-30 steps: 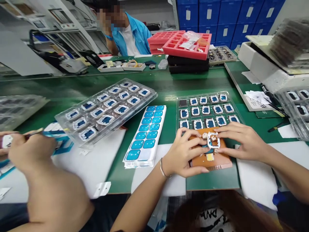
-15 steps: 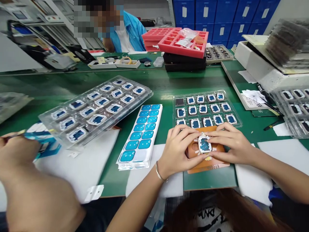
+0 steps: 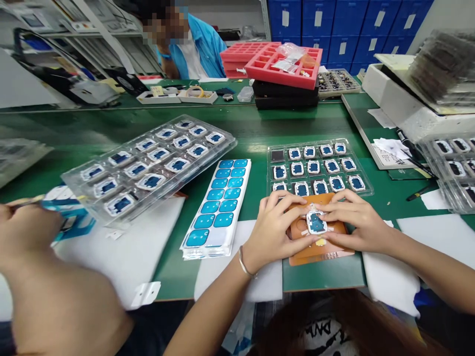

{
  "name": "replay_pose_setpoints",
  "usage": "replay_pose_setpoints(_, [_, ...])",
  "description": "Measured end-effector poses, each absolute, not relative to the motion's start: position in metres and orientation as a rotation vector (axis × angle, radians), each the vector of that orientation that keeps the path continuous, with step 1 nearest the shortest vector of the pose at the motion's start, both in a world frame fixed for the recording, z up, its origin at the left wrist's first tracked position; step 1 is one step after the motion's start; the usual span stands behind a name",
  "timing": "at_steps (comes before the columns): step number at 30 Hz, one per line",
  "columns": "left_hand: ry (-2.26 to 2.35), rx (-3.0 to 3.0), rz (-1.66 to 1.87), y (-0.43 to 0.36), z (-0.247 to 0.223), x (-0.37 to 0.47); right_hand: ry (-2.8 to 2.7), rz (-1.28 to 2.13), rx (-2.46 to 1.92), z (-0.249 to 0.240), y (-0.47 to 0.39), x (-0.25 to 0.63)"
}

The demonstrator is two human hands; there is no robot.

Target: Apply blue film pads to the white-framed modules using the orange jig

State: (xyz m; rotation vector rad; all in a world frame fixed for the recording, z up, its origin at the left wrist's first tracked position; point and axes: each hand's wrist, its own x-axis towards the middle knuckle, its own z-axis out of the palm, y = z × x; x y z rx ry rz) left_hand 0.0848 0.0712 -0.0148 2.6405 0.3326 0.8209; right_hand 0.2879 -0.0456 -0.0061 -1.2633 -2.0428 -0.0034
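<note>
A white-rimmed watch-shaped frame with a blue film [image 3: 316,222] lies over an orange plate [image 3: 308,254] near the table's front edge. From its left side, my left hand [image 3: 276,227], with a bracelet at the wrist, grips the frame's rim between thumb and fingers. My right hand [image 3: 358,220] holds the opposite side, fingertips on the rim and the film. Left of my hands is a stack of sheets with blue rounded stickers [image 3: 214,207]. Behind them rests a clear tray of similar frames [image 3: 314,147].
Another filled clear tray [image 3: 148,170] sits tilted at left, beside a co-worker's blurred arm [image 3: 63,287]. A person in blue [image 3: 206,44] is across the table. Red foam trays [image 3: 284,64] stand behind; a white foam box [image 3: 393,99] and a further tray [image 3: 454,168] are at right.
The framed piece between my hands has tilted slightly, and its blue film shows more fully. Both hands stay on it. The person across has leaned a little to the right.
</note>
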Motion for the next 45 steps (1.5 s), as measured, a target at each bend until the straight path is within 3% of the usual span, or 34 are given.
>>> replay_pose_setpoints(8, [0.233, 2.393, 0.915, 0.07, -0.024, 0.09, -1.947, 0.111, -1.295, -0.008, -0.045, 0.288])
replay_pose_setpoints(14, [0.054, 2.53, 0.813, 0.064, -0.025, 0.09, -1.627, 0.669, -1.087, -0.018, -0.045, 0.29])
replay_pose_setpoints(21, [-0.014, 2.625, 1.021, 0.062, -0.018, 0.086, -1.382, 1.201, -0.812, -0.021, -0.042, 0.298])
replay_pose_setpoints(33, [-0.044, 2.659, 1.018, 0.061, -0.022, 0.083, -1.441, 1.078, -0.724, -0.026, -0.036, 0.3])
replay_pose_setpoints(40, [0.088, 2.595, 0.948, 0.062, -0.021, 0.086, -1.101, 1.062, -1.081, -0.025, -0.035, 0.296])
replay_pose_setpoints(45, [0.222, 2.408, 1.05, 0.066, -0.021, 0.088, -1.082, 1.124, -1.083, -0.025, -0.034, 0.297])
